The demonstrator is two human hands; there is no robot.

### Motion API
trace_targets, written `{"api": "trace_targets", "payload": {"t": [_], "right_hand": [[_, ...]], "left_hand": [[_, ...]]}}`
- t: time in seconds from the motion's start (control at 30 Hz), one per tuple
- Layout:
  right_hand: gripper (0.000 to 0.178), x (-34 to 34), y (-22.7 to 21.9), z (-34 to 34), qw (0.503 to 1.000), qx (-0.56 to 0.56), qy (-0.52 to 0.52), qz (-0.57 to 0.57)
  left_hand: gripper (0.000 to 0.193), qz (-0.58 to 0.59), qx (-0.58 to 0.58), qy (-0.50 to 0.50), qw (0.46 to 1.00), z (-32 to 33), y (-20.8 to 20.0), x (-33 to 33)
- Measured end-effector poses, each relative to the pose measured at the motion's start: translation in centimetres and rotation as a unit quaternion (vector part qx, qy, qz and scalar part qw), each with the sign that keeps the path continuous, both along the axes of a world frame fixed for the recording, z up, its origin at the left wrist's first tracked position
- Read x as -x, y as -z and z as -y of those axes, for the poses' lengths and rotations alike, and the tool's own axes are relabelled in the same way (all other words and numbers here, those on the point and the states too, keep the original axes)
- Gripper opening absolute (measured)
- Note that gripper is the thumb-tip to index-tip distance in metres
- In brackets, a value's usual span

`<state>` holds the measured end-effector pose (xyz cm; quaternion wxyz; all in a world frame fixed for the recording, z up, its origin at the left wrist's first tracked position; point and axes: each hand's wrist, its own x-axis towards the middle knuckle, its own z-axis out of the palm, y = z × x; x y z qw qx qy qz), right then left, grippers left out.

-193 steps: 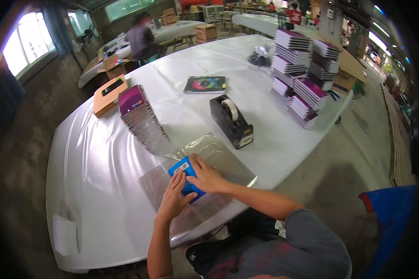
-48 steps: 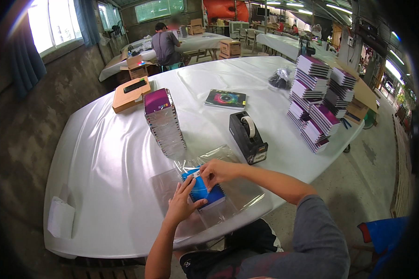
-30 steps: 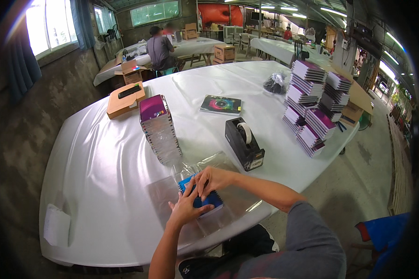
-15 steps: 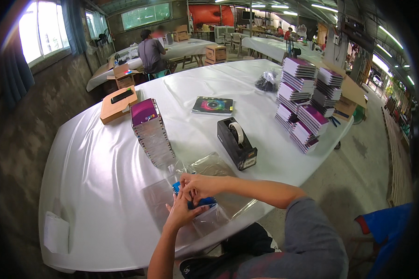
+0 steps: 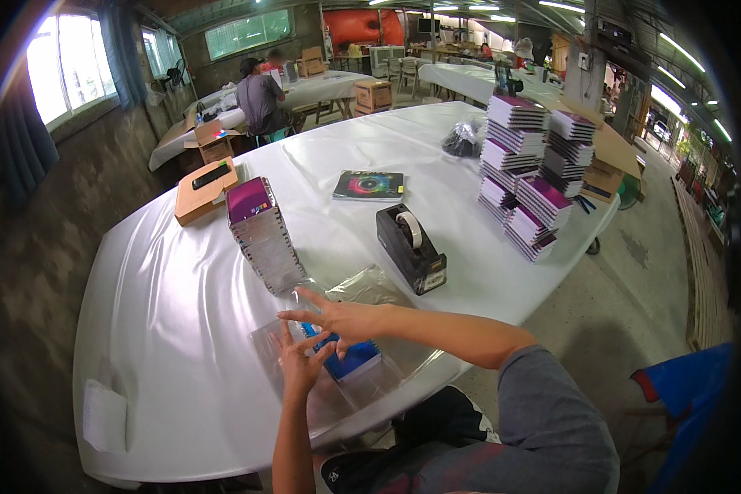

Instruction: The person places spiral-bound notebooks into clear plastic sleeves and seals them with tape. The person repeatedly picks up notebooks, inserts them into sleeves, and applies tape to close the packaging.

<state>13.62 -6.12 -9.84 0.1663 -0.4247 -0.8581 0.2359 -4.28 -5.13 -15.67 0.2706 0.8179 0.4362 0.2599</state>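
Note:
A spiral-bound notebook with a blue cover lies in clear plastic at the table's near edge. My left hand is at the notebook's left side, fingers apart and thumb reaching across toward it. My right hand is over the notebook's upper part, fingers stretched out to the left and partly hiding the cover. The two hands' fingers overlap closely, and I see nothing gripped in either. Beyond them lies a flat clear plastic sheet or bag.
A black tape dispenser stands ahead, with a dark-covered book behind it. At left rise a tall notebook stack and a cardboard box bearing a phone. Further notebook stacks stand right. Another person sits beyond.
My fingers have gone from bunched together over the notebook to spread apart. My right hand has shifted slightly left, and more of the blue cover shows. The view has shifted slightly.

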Motion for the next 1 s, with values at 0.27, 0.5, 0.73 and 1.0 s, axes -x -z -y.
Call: {"api": "trace_targets", "payload": {"t": [0.27, 0.5, 0.73, 1.0], "right_hand": [[0.137, 0.7, -0.9, 0.5, 0.996, -0.033, 0.001, 0.077], [0.13, -0.3, 0.9, 1.9, 0.998, -0.018, -0.031, -0.048], [0.075, -0.4, 7.5, 11.4, 0.96, -0.167, 0.165, 0.152], [0.048, -4.5, 3.8, 16.8, 0.943, -0.188, 0.271, -0.047]], "left_hand": [[0.052, -0.083, 0.021, 0.051, 0.995, 0.0, -1.6, 1.2], [0.058, -0.006, 0.112, 0.054, 0.992, -0.2, -1.3, 1.0], [0.063, -0.004, 0.109, 0.061, 0.992, -0.4, -1.3, 0.8], [0.064, 0.019, 0.13, 0.048, 0.99, -0.5, -1.2, 1.5]]}}
